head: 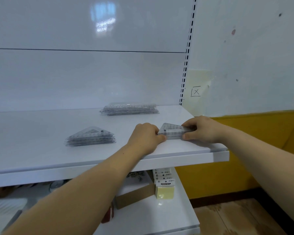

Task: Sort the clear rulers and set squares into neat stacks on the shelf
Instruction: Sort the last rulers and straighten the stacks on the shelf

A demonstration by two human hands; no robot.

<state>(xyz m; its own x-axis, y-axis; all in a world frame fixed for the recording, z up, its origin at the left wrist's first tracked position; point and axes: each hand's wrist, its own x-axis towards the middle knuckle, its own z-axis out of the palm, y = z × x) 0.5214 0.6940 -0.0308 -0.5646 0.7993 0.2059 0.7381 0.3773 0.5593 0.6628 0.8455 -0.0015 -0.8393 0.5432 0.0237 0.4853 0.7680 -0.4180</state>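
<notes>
Pinching from either end, left hand (145,138) and right hand (202,129) hold a stack of clear set squares (173,132) on the shelf (41,150), right front — fingers hide its ends, markings blur.

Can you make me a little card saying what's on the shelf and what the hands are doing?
place: white shelf
at the back: ruler stack, lying flat
front left: triangle stack, untouched
front right: held stack of clear set squares
hands: left hand and right hand grip the held stack, one on each side
underneath: sticky notes on the lower shelf
</notes>
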